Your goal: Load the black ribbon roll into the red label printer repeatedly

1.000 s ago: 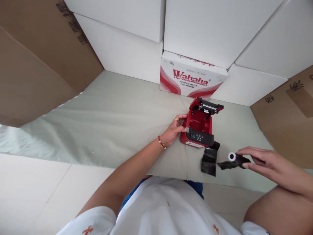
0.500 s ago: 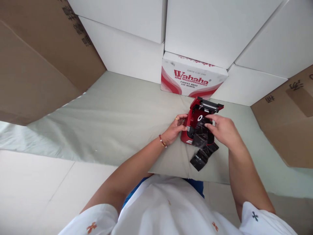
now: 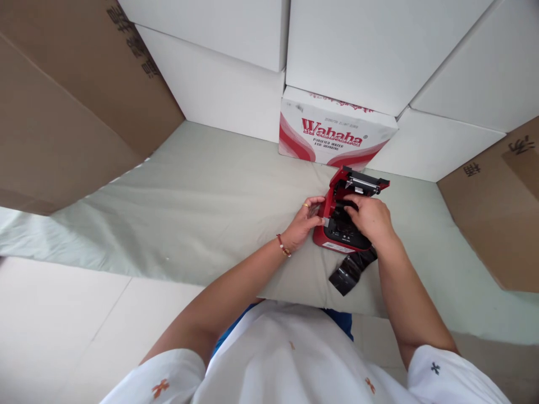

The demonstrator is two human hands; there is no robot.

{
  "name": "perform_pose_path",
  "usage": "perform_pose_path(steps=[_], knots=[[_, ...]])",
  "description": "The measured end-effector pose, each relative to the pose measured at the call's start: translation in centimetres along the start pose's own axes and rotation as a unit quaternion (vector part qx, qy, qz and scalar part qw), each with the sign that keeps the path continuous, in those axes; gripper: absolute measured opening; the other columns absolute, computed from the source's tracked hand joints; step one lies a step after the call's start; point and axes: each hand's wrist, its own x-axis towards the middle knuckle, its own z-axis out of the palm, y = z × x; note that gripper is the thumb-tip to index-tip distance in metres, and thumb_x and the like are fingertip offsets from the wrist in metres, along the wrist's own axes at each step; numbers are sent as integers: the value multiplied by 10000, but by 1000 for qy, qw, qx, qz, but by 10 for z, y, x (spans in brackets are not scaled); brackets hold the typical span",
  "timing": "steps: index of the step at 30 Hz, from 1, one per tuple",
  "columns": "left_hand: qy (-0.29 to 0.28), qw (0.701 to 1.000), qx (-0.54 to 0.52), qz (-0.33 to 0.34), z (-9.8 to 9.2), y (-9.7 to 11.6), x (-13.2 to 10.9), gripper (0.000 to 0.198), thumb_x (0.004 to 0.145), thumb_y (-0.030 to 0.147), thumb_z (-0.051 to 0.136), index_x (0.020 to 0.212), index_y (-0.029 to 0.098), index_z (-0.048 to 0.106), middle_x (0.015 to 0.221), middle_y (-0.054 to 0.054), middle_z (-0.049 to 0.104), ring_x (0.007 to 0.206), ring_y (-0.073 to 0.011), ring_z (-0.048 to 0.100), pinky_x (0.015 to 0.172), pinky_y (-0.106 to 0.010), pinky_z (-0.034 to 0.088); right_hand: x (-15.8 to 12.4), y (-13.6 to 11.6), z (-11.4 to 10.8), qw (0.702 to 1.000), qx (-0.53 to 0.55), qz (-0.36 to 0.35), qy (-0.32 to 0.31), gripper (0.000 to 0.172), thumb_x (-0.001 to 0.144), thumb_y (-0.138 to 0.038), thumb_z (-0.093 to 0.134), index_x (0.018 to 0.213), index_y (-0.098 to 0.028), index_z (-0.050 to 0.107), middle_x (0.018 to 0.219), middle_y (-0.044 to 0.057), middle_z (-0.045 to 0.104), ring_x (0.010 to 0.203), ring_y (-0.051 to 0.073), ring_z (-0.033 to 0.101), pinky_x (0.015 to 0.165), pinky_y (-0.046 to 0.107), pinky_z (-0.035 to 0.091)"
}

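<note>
Red-and-black printer (image 3: 318, 239), lid (image 3: 362, 183) up, dark film (image 3: 344, 217) inside, black strip (image 3: 350, 274) in front

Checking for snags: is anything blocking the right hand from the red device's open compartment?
Nothing visible: the right hand reaches into the red device, whose lid stands raised on the far side. A black strip lies outside, in front.

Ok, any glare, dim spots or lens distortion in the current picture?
Head view: soft light, gentle shading across the pale green cloth; also head view, small glints on the glossy black strip, dim interior in the red-and-black plastic machine; head view again, wide-angle stretching toward the edges.
</note>
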Motion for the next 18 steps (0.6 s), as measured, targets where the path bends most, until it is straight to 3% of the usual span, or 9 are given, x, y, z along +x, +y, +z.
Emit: perform_pose_path(steps=[3,5,8,10,12,14,18], knots=[[42,981,155,106,3,4,-14,481,882,362,711,1332,250,581,1457,-114,540,1446,-312,483,1267,-517,347,-11,0,-7,997,73,-21,0,342,988,-351,633,1262,-270,820,1144,75,855,984,294,792,887,436,601],[47,933,292,205,6,8,-27,447,920,356,687,1346,237,621,1397,-137,561,1382,-325,520,1231,-527,376,-21,2,-17,982,184,-34,28,290,998,-407,640,1145,-264,846,1056,43,862,932,251,788,869,384,602],[-4,859,422,289,17,13,-45,424,924,338,690,1341,267,690,1293,-126,654,1286,-339,580,1187,-540,387,-31,9,-33,943,296,-9,155,296,996,-476,665,1037,-247,847,998,45,857,879,224,769,834,356,598],[-34,833,476,279,31,15,-53,431,935,328,676,1365,306,706,1299,-109,700,1325,-356,584,1221,-559,335,-30,19,-38,926,287,21,246,324,1007,-483,644,1101,-237,834,1036,67,852,838,213,747,809,360,597],[-38,822,515,240,48,18,-58,493,970,316,634,1462,308,662,1389,-116,700,1397,-372,557,1257,-573,276,-23,31,-38,922,247,37,297,366,1022,-479,601,1190,-232,812,1106,89,837,838,212,730,812,375,602],[-34,796,562,221,66,22,-61,544,1010,313,578,1551,260,591,1436,-142,689,1413,-372,553,1255,-565,279,-14,44,-32,925,209,37,315,412,1022,-491,575,1254,-229,793,1190,111,807,910,228,728,858,403,612],[-33,696,680,230,89,31,-66,492,1058,330,514,1503,147,614,1285,-166,728,1285,-340,610,1164,-508,377,-2,57,-18,936,185,11,298,493,1024,-548,560,1303,-208,782,1291,153,740,1039,272,723,1011,496,602]])
